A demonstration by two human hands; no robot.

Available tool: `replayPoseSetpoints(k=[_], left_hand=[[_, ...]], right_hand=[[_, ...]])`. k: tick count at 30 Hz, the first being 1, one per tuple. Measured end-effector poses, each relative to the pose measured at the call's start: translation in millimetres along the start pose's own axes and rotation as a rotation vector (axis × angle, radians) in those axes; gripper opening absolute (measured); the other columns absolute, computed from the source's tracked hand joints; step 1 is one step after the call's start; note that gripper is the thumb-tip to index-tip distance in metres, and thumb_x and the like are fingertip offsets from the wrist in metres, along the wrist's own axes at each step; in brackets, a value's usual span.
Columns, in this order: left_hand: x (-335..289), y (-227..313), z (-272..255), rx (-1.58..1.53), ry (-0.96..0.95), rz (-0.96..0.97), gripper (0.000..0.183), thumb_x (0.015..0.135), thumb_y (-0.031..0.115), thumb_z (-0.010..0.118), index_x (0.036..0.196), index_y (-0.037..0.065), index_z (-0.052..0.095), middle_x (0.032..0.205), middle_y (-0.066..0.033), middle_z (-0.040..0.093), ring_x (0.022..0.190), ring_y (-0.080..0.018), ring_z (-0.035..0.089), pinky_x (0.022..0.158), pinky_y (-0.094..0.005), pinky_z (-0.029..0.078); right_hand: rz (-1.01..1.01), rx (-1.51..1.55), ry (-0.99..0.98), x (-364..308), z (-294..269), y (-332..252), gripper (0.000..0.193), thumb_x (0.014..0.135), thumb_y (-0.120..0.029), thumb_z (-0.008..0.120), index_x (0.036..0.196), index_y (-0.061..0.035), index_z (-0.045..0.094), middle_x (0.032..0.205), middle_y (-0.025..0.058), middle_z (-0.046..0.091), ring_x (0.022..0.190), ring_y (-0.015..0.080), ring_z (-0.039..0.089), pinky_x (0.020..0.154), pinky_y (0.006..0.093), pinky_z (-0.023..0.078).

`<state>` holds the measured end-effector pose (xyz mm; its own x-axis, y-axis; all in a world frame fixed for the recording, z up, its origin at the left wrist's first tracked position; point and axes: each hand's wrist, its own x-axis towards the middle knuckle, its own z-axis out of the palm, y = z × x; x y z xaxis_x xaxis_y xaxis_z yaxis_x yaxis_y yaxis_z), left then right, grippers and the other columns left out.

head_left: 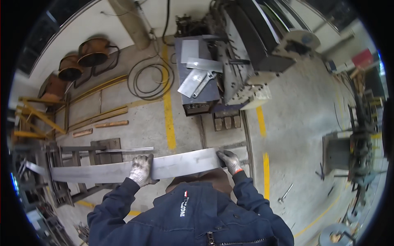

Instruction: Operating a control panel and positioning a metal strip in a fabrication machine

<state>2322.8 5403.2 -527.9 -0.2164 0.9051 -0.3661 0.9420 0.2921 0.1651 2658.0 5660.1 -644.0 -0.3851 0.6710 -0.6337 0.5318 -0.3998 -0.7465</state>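
Observation:
A long flat strip of grey sheet metal (184, 163) lies crosswise in front of my body. My left hand (141, 169), in a grey work glove, grips it near the middle, with fingers over the far edge and thumb at the near side. Gloved as well, my right hand (229, 161) holds the strip's right end. Some fingers are hidden behind the metal. Toward the left, the strip passes over a dark metal rack (78, 159).
Ahead stands a machine (246, 49) with a dark bench (199, 106) bearing metal plates and an adjustable wrench (204, 84). A coiled hose (151, 82), yellow frames (41, 115) and drum-shaped fans (93, 52) are far left. A hammer-like tool (286, 193) lies on the right floor.

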Motion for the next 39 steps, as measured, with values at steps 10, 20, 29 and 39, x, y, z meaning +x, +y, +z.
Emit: replayPoseSetpoints(k=[10, 20, 29, 39], left_hand=[[27, 35, 14, -0.038, 0.052, 0.025, 0.13, 0.047, 0.056, 0.094, 0.146, -0.005, 0.038, 0.126, -0.0271, 0.056, 0.121, -0.0433, 0.054, 0.106, -0.0531, 0.04], [68, 135, 2, -0.131, 0.23, -0.016, 0.094, 0.052, 0.028, 0.083, 0.137, 0.005, 0.051, 0.098, -0.0121, 0.062, 0.098, -0.034, 0.061, 0.089, -0.0454, 0.047], [104, 172, 14, -0.119, 0.364, 0.086, 0.106, 0.054, 0.031, 0.085, 0.147, 0.003, 0.042, 0.115, -0.0166, 0.056, 0.111, -0.0367, 0.055, 0.102, -0.0489, 0.043], [159, 225, -6, -0.135, 0.325, 0.055, 0.096, 0.052, 0.024, 0.081, 0.14, 0.005, 0.047, 0.112, -0.0169, 0.053, 0.105, -0.0371, 0.052, 0.098, -0.0495, 0.04]], right_hand=[[-0.091, -0.045, -0.133, 37, -56, -1, 0.038, 0.091, -0.03, 0.074, 0.101, 0.0065, 0.071, 0.078, 0.0054, 0.065, 0.064, 0.0135, 0.057, 0.057, 0.0316, 0.049], [0.091, 0.116, -0.516, 86, -131, 13, 0.043, 0.096, -0.042, 0.066, 0.108, -0.0006, 0.064, 0.084, 0.0057, 0.061, 0.071, 0.0198, 0.061, 0.059, 0.0369, 0.054], [0.087, -0.212, -0.308, 96, -160, -6, 0.064, 0.103, -0.057, 0.047, 0.138, -0.0045, 0.06, 0.109, 0.014, 0.069, 0.09, 0.0201, 0.065, 0.08, 0.0335, 0.054], [-0.869, -0.353, 0.598, 157, -360, -180, 0.043, 0.091, -0.024, 0.072, 0.126, -0.001, 0.063, 0.114, 0.0187, 0.071, 0.103, 0.0307, 0.069, 0.093, 0.0382, 0.054]])
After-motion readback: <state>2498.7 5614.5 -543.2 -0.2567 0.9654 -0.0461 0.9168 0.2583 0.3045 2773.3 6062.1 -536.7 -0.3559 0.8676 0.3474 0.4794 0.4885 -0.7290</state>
